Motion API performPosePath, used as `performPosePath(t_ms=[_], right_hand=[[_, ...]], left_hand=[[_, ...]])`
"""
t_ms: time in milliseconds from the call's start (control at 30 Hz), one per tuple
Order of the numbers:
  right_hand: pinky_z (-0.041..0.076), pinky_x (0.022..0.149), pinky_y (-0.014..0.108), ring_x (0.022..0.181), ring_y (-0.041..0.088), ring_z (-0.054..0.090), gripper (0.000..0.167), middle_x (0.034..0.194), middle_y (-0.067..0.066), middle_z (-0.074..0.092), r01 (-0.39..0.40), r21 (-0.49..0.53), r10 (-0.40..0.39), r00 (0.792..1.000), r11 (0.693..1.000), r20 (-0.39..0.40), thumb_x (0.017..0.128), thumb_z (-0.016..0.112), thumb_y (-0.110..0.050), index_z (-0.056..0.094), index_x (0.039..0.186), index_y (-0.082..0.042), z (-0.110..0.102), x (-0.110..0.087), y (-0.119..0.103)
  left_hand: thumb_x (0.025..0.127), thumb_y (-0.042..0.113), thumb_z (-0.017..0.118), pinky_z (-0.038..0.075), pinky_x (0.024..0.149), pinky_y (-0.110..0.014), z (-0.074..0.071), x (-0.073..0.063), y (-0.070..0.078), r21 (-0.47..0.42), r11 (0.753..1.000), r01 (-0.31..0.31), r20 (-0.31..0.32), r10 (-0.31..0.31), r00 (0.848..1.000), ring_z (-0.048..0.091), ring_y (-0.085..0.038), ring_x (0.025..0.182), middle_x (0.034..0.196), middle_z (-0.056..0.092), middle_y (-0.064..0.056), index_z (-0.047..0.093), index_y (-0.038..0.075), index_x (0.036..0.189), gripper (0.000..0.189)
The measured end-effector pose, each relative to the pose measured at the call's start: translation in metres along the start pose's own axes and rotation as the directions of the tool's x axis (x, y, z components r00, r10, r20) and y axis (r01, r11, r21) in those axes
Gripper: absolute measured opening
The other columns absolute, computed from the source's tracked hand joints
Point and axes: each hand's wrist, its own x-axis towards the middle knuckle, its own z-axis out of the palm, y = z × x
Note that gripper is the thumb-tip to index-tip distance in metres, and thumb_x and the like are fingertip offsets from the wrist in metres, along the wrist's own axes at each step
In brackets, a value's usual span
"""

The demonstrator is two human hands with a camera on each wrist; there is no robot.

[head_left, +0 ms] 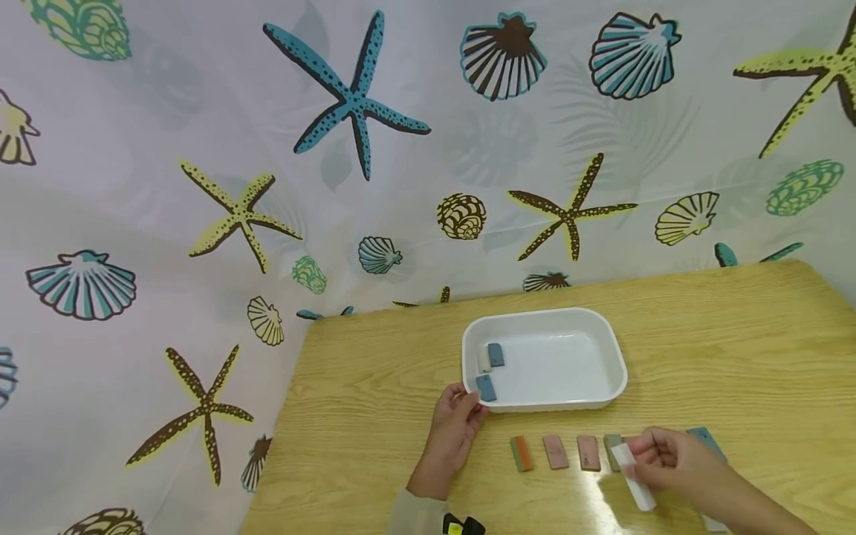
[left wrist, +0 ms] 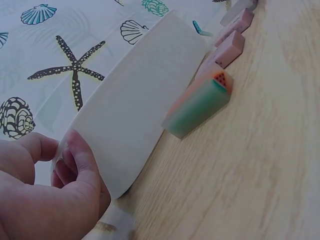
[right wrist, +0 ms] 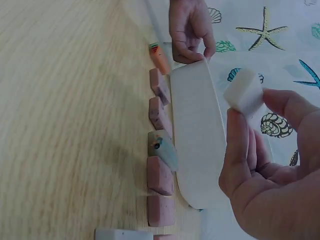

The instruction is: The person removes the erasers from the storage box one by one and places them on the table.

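My left hand (head_left: 455, 427) pinches the rim of a white rectangular tray (head_left: 551, 368) at its near left corner, thumb on the inside. Two blue erasers (head_left: 495, 354) and a pale one (head_left: 484, 360) lie at the tray's left end. In my right hand (head_left: 675, 461), a white block-shaped eraser (right wrist: 245, 92) is pinched between thumb and fingers, held above the table. Below it runs a row: an orange-and-green eraser (left wrist: 197, 107), pink erasers (head_left: 588, 453) and a grey-green one (head_left: 611, 449). My right hand partly hides the row in the head view.
A blue eraser (head_left: 707, 443) lies behind my right hand, and a white one (head_left: 713, 524) shows below the right forearm. The wooden table (head_left: 361, 379) meets a hanging cloth (head_left: 414, 208) printed with shells and starfish at its back and left.
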Motion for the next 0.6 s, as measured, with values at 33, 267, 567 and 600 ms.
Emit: performPosePath(t_ms=[33,267,567,600], right_hand=[[0.052,0.064,0.027,0.074,0.011,0.055,0.035,0.087,0.007,0.056,0.006,-0.047,-0.008,1.000,0.999,-0.031,0.088,0.064,-0.022,0.053,0.103,0.007,0.002,-0.001,0.002],[0.048,0.061,0.024,0.074,0.011,0.051,0.035,0.083,0.002,0.054,-0.159,-0.411,0.070,0.972,0.898,-0.223,0.082,0.070,-0.031,0.057,0.092,0.000,0.009,-0.006,0.018],[0.051,0.065,0.036,0.075,0.016,0.056,0.042,0.082,0.001,0.057,-0.254,-0.494,0.118,0.950,0.832,-0.289,0.078,0.073,-0.031,0.057,0.094,0.004,0.011,-0.007,0.029],[0.051,0.065,0.037,0.075,0.016,0.056,0.042,0.082,0.001,0.057,-0.261,-0.499,0.128,0.950,0.826,-0.285,0.078,0.073,-0.031,0.057,0.094,0.004,0.011,-0.006,0.029]], left_hand=[[0.088,0.003,0.060,0.052,0.074,-0.025,0.000,0.000,0.000,-0.002,1.000,0.000,-0.002,0.000,1.000,0.054,-0.015,0.079,0.093,0.050,-0.008,0.039,-0.001,0.112,0.032],[0.088,0.002,0.059,0.052,0.073,-0.024,0.000,0.000,-0.003,-0.014,1.000,-0.003,-0.007,0.003,1.000,0.055,-0.014,0.078,0.092,0.050,-0.008,0.039,-0.002,0.112,0.031],[0.088,0.003,0.060,0.052,0.074,-0.024,0.000,-0.001,-0.001,-0.021,1.000,-0.006,0.003,0.006,1.000,0.055,-0.014,0.079,0.092,0.050,-0.008,0.039,-0.002,0.113,0.033],[0.088,0.004,0.060,0.052,0.074,-0.024,0.000,-0.001,0.000,-0.018,1.000,-0.008,0.006,0.008,1.000,0.055,-0.014,0.080,0.093,0.050,-0.008,0.039,-0.002,0.113,0.033]])
